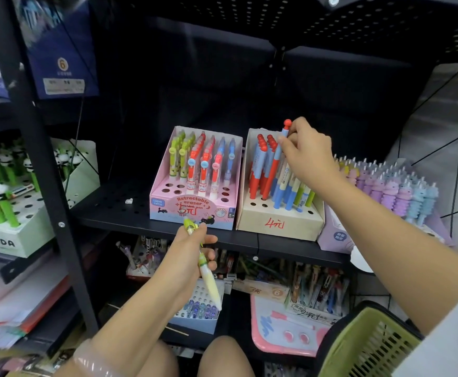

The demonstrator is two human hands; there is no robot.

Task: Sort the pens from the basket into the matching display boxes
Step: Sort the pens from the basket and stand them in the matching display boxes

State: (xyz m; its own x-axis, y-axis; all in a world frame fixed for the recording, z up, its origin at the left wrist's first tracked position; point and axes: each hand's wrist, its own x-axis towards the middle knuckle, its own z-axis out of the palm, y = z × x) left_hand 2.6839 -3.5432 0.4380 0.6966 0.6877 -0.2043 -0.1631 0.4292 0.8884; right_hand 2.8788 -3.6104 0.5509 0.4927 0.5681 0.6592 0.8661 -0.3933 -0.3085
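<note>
**Red-and-blue pen going into the cardboard box**

While your right hand (308,153) pinches the red-capped pen (276,161) near its top, its tip sits down among the red pens in the plain cardboard display box (276,223), which stands at the shelf's (119,210) front edge. This step looks like seating that pen in a hole, so guide it straight down, then let go. Your left hand (188,257) grips a green-and-yellow pen (204,263) just below the shelf edge; it likely belongs with the green ones in the pink display box (192,210) alongside. The green basket (369,346) waits at your lower right.
</note>
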